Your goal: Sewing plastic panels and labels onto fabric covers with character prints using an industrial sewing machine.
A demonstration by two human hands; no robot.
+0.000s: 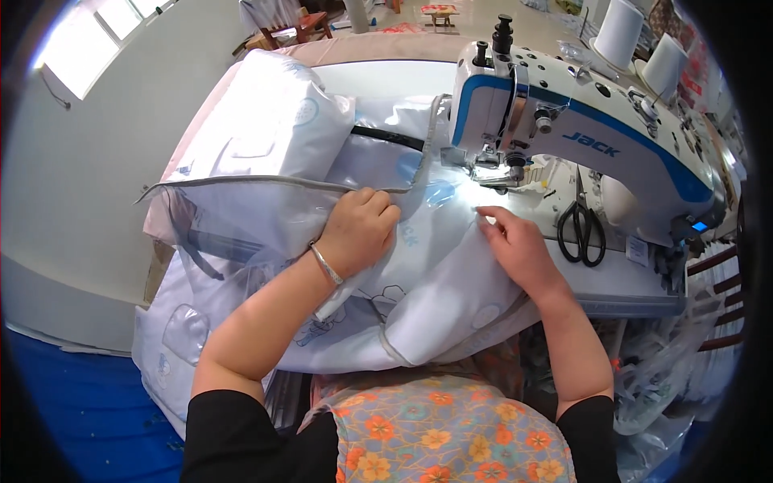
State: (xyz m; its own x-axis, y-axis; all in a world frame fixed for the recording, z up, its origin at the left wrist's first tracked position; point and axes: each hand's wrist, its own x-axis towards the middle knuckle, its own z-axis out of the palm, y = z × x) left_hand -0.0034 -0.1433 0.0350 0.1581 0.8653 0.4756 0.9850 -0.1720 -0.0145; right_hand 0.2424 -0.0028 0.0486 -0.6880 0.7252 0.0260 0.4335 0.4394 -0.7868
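Observation:
A large white fabric-and-clear-plastic cover (266, 153) with grey piping lies over the sewing table and my lap. My left hand (360, 227), a silver bangle on its wrist, is curled into a fist and grips a fold of the cover by its grey-piped edge. My right hand (515, 241) lies flat, fingers pressing the white material just in front of the presser foot (501, 175) of the white and blue sewing machine (580, 121). The machine's lamp lights the fabric under the needle.
Black scissors (581, 225) lie on the table to the right of my right hand. Two white thread cones (640, 40) stand behind the machine. Blue floor (72, 402) is at lower left, wooden chairs (294, 28) far back, plastic bags (668, 370) at lower right.

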